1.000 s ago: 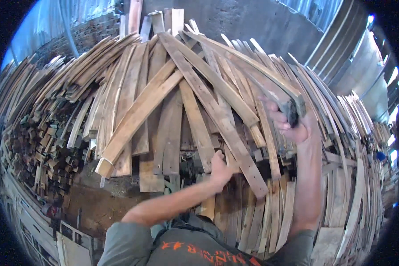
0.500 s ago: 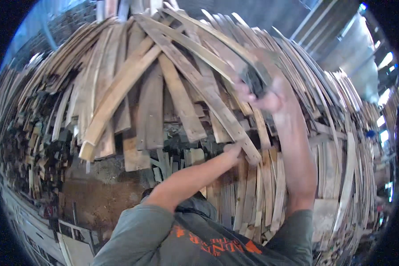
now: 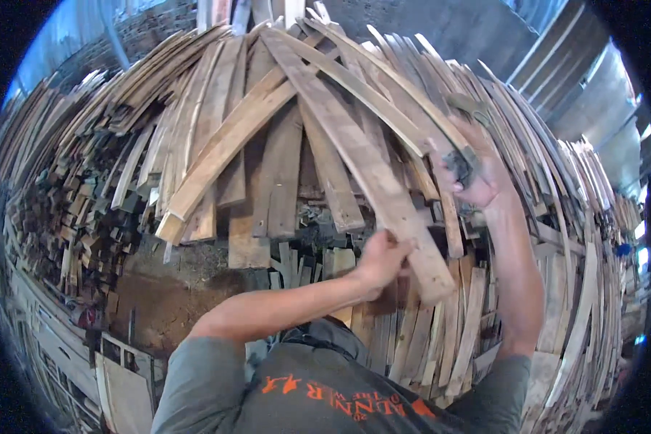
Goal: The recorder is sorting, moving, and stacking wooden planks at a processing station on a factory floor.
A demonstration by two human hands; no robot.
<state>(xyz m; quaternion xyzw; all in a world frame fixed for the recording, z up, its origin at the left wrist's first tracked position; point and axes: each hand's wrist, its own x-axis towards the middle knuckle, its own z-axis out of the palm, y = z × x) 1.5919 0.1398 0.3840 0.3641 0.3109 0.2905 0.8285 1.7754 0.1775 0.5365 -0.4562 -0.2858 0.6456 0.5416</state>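
A long, pale brown wooden plank (image 3: 354,152) slants from the top of the stack down toward me, its near end slightly smeared by motion. My left hand (image 3: 380,265) is closed on this plank's left edge, close to the near end. Farther right and higher, my right hand (image 3: 481,177) curls round a dark grey, block-like object (image 3: 458,166) whose kind I cannot make out. The tip of another narrow plank (image 3: 412,87) meets that object. An olive-grey piece (image 3: 467,106) shows just beyond the right hand.
Two crossed planks (image 3: 224,155) lean at the left of the stack. Cut wood ends are piled (image 3: 87,210) farther left. Upright boards (image 3: 557,304) stand at the right, below the raised right arm. Brown ground (image 3: 159,296) shows at lower left, beside a pale panel (image 3: 125,394).
The view has shifted, so the stack sits farther right and lower. The near end of the plank at my left hand has turned broader side up. My right hand still grips the dark object.
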